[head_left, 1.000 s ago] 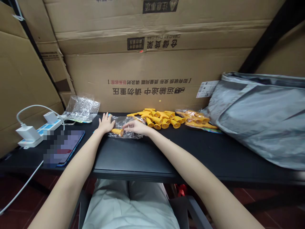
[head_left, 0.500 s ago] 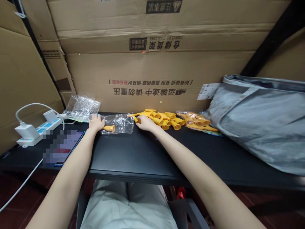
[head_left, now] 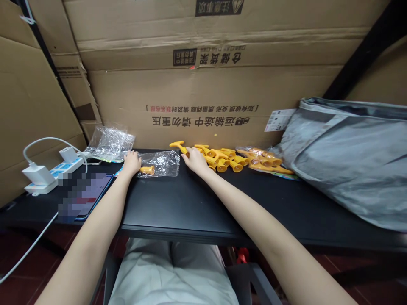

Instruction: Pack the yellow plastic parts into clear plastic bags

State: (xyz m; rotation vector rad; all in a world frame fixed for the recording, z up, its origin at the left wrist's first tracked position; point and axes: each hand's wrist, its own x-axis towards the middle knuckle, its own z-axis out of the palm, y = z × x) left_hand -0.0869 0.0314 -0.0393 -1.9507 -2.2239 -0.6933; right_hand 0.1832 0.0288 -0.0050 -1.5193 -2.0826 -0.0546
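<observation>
My left hand lies on the left end of a clear plastic bag, its fingers stretched over the film. One yellow plastic piece with a flared end is in that bag, partly under the hand. My right hand is closed on a yellow T-handled plastic piece, whose crossbar points up and left above the bag's right end. Fingers hide part of its flared end. Right beside this hand is a pile of similar yellow pieces, with hollow cone-shaped ends facing me.
A filled clear bag of yellow pieces lies right of the pile, near a large grey fabric bag. At left are more clear packaging, a power strip with chargers, and a phone. Cardboard walls the back.
My right hand has shifted slightly right and lifted the yellow T-handled piece, now apart from the pile. My left hand's fingers have moved a little to the right on the bag.
</observation>
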